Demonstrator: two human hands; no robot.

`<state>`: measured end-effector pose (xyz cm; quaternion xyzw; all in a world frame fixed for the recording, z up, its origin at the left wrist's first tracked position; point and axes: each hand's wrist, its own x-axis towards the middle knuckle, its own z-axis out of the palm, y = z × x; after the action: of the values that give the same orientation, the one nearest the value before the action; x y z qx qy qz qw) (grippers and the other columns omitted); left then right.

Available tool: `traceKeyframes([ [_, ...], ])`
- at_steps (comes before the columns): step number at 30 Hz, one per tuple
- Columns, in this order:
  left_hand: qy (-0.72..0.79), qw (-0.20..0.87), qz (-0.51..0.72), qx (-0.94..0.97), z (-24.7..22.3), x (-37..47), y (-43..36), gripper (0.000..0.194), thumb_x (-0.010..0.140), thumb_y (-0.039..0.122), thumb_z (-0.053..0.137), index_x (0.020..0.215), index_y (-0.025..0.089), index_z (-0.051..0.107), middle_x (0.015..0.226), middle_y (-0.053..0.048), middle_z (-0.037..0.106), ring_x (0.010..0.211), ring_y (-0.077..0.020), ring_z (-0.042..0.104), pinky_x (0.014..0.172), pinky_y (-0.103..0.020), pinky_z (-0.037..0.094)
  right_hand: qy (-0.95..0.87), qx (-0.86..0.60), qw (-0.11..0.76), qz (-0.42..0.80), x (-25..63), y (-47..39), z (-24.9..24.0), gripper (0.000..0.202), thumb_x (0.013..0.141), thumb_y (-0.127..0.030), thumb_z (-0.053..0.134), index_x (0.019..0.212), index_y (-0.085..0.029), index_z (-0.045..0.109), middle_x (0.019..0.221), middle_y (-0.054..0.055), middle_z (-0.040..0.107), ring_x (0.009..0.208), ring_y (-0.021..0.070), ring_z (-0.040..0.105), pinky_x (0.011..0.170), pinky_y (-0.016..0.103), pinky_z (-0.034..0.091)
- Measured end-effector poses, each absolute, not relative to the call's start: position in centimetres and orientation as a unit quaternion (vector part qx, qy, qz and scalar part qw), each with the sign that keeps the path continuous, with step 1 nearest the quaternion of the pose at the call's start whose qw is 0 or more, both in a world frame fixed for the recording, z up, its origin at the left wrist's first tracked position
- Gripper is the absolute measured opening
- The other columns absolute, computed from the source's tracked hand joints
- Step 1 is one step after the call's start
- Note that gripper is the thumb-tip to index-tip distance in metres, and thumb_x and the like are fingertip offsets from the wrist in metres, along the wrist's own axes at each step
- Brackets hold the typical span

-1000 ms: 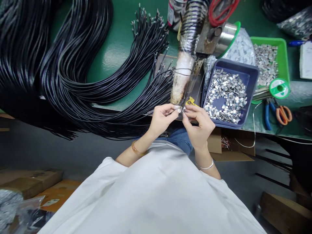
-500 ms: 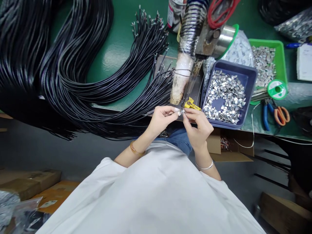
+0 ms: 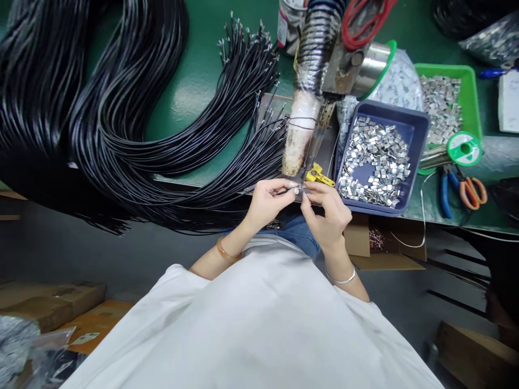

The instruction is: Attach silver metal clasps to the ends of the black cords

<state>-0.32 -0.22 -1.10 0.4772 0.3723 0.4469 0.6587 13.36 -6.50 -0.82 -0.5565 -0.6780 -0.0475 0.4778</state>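
Observation:
My left hand [image 3: 270,201] pinches the end of a black cable near the table's front edge. Close beside it, my right hand [image 3: 327,212] has its fingertips pressed together on a small metal connector [image 3: 300,189] at the cable's end. Directly beyond my fingers is a yellow tool [image 3: 319,175], with a white, stained nozzle [image 3: 295,154] to its left. A blue tray [image 3: 419,127] of small metal parts sits right of my right hand. Bundles of black cables [image 3: 194,140] with bare tips lie to the left.
A green tray [image 3: 472,97] of metal parts stands behind the blue one. Solder spools [image 3: 464,148], blue-handled pliers [image 3: 445,194] and orange-handled scissors [image 3: 473,193] are at the right. A metal stand [image 3: 344,67] with red-handled scissors [image 3: 365,24] rises beyond the nozzle.
My hands have shifted slightly, still nearly touching, and the dark cable between my fingertips shows more clearly. The whole view has moved a little.

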Motion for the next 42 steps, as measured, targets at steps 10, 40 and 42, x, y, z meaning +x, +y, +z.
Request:
traceKeyframes([
  [10,0.358,0.681,0.396,0.501,-1.2,-1.2,-0.7,0.008,0.072,0.021,0.075,0.07,0.013,0.072,0.054,0.004,0.059,0.046,-0.0049,0.048,0.045,-0.017,0.036,-0.607,-0.608,0.509,0.05,14.0,-7.3,0.5,0.01,0.092,-0.014,0.066,0.095,-0.024,0.069,0.09,0.001,0.071,0.083,0.0133,0.07,0.067,0.023,0.058],
  [40,0.356,0.697,0.435,0.446,-1.3,-0.5,-0.9,0.022,0.073,0.036,0.084,0.073,0.015,0.076,0.06,0.003,0.061,0.053,-0.0061,0.047,0.052,-0.02,0.039,-0.633,-0.588,0.504,0.002,13.2,-7.3,-1.2,0.005,0.092,-0.018,0.066,0.092,-0.024,0.066,0.1,0.003,0.077,0.095,0.019,0.076,0.086,0.037,0.063],
  [42,0.36,0.686,0.434,0.46,-1.3,-0.4,-0.7,0.022,0.074,0.036,0.082,0.073,0.015,0.075,0.06,0.003,0.061,0.053,-0.0063,0.047,0.052,-0.02,0.039,-0.63,-0.588,0.507,-0.008,13.1,-7.0,-1.3,0.005,0.092,-0.019,0.066,0.091,-0.024,0.065,0.097,0.003,0.077,0.093,0.0189,0.075,0.084,0.037,0.062],
])
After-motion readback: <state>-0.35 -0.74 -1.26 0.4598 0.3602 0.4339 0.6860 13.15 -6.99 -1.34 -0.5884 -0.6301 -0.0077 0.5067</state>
